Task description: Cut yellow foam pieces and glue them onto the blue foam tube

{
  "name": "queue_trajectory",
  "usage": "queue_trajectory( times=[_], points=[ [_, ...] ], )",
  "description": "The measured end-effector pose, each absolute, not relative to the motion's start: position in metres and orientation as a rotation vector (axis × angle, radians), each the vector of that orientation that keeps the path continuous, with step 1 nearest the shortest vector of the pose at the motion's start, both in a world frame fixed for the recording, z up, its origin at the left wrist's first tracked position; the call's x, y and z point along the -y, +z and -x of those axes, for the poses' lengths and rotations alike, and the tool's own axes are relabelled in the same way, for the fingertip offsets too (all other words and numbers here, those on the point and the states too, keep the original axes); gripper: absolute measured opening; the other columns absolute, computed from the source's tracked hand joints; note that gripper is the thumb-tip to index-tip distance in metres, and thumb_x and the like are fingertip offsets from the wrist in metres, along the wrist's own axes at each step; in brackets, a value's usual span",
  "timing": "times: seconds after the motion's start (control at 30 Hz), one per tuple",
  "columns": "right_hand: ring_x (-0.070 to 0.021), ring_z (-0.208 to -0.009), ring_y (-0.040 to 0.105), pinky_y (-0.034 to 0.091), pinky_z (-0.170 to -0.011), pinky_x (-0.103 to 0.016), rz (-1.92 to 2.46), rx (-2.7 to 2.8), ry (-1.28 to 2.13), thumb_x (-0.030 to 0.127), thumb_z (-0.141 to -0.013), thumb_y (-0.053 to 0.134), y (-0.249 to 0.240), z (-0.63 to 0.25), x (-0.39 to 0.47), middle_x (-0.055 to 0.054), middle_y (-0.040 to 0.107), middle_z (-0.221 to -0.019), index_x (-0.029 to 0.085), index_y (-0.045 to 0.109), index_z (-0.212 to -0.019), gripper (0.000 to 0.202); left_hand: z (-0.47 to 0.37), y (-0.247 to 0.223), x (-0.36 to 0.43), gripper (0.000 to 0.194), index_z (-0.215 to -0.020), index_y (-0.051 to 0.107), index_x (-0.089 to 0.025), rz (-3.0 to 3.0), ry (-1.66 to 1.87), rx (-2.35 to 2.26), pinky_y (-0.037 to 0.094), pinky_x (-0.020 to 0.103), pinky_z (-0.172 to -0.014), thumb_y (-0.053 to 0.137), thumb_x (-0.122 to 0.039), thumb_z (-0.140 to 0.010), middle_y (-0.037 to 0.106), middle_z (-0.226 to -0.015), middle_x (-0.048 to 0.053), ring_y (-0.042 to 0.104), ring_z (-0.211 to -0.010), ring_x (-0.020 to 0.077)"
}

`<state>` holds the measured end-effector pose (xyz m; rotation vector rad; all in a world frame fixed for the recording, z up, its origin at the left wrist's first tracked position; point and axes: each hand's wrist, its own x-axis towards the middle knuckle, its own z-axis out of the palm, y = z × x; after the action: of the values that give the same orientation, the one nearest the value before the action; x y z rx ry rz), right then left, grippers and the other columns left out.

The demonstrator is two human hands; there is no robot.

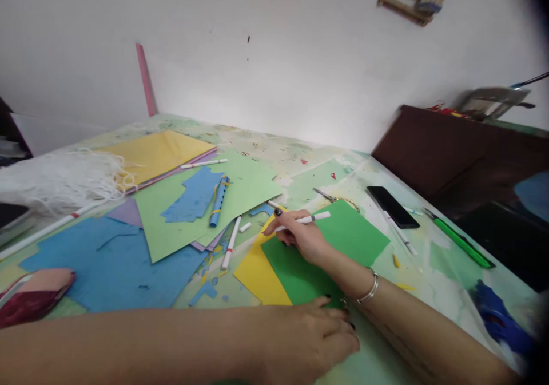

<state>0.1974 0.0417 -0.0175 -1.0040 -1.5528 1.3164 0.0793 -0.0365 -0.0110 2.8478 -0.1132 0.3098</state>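
My right hand (302,236) is closed around a white marker pen (315,218) with a grey band, just over the yellow and green sheets. Under it lies a green sheet of paper (347,233), partly overlapping a yellow sheet (259,273). At the green sheet's near edge, my left hand (315,333) lies palm down with its fingers stretched out. Left of the sheets are another white marker (231,243) and its small white cap (245,227). A rolled blue paper tube (220,202) with yellow bands rests on light green paper (244,185).
Blue paper sheets (115,265) and a pink-red case (36,296) lie on the left, white string (77,176) behind them. To the right are scissors (332,198), a black phone (392,206), a green cutter knife (461,241) and a dark blue object (500,316). Paper scraps (209,289) litter the table.
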Motion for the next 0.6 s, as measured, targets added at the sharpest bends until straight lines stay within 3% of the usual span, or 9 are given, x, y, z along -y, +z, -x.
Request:
queue_trajectory(
  times=[0.07, 0.13, 0.2, 0.27, 0.4, 0.6],
  points=[
    [-0.0049, -0.037, 0.034, 0.023, -0.038, -0.018, 0.987, 1.574, 1.394, 0.03, -0.079, 0.058, -0.024, -0.195, -0.05, 0.006, 0.045, -0.041, 0.013, 0.068, -0.078, 0.02, -0.081, -0.025, 0.036, 0.027, -0.111, 0.053, -0.007, -2.963, 0.457, 0.096, 0.034, 0.03, -0.104, 0.036, -0.017, -0.092, 0.063, -0.113, 0.009, 0.05, -0.116, 0.0192],
    [-0.0039, -0.035, 0.034, 0.024, -0.037, -0.016, 0.968, 1.57, 1.451, 0.017, -0.071, 0.062, -0.028, -0.197, -0.055, 0.009, 0.046, -0.041, 0.016, 0.063, -0.084, 0.014, -0.081, -0.042, 0.037, 0.027, -0.108, 0.056, -0.01, -3.059, 0.81, -0.015, 0.04, 0.03, -0.096, 0.034, -0.017, -0.093, 0.065, -0.109, 0.006, 0.054, -0.109, 0.0189],
    [-0.0028, -0.034, 0.035, 0.027, -0.037, -0.014, 0.952, 1.577, 1.496, 0.009, -0.067, 0.061, -0.029, -0.201, -0.058, 0.011, 0.047, -0.041, 0.017, 0.057, -0.076, 0.012, -0.078, -0.056, 0.038, 0.026, -0.112, 0.056, -0.013, -3.16, 1.035, -0.189, 0.045, 0.032, -0.089, 0.039, -0.019, -0.093, 0.064, -0.113, 0.003, 0.056, -0.107, 0.0201],
    [-0.0029, -0.034, 0.038, 0.03, -0.036, -0.013, 0.954, 1.593, 1.532, 0.01, -0.069, 0.061, -0.028, -0.206, -0.061, 0.008, 0.051, -0.042, 0.015, 0.054, -0.069, 0.009, -0.075, -0.062, 0.037, 0.024, -0.109, 0.058, -0.016, -3.236, 1.066, -0.406, 0.047, 0.035, -0.085, 0.044, -0.02, -0.09, 0.066, -0.11, 0.002, 0.059, -0.102, 0.0224],
    [-0.0029, -0.033, 0.038, 0.029, -0.033, -0.013, 0.926, 1.57, 1.638, 0.018, -0.075, 0.061, -0.026, -0.21, -0.067, 0.003, 0.061, -0.049, 0.014, 0.056, -0.073, 0.007, -0.076, -0.068, 0.036, 0.022, -0.101, 0.061, -0.012, -3.229, 1.031, -0.76, 0.049, 0.044, -0.08, 0.045, -0.017, -0.087, 0.068, -0.103, 0.007, 0.062, -0.096, 0.0288],
    [-0.0046, -0.036, 0.041, 0.029, -0.034, -0.015, 0.93, 1.562, 1.668, 0.02, -0.074, 0.062, -0.026, -0.212, -0.074, 0.004, 0.056, -0.047, 0.015, 0.058, -0.072, 0.006, -0.101, -0.093, 0.046, 0.012, -0.092, 0.059, -0.014, -3.074, 1.261, -1.007, 0.048, 0.054, -0.082, 0.056, -0.022, -0.084, 0.067, -0.105, 0.01, 0.06, -0.101, 0.0358]
  ],
)
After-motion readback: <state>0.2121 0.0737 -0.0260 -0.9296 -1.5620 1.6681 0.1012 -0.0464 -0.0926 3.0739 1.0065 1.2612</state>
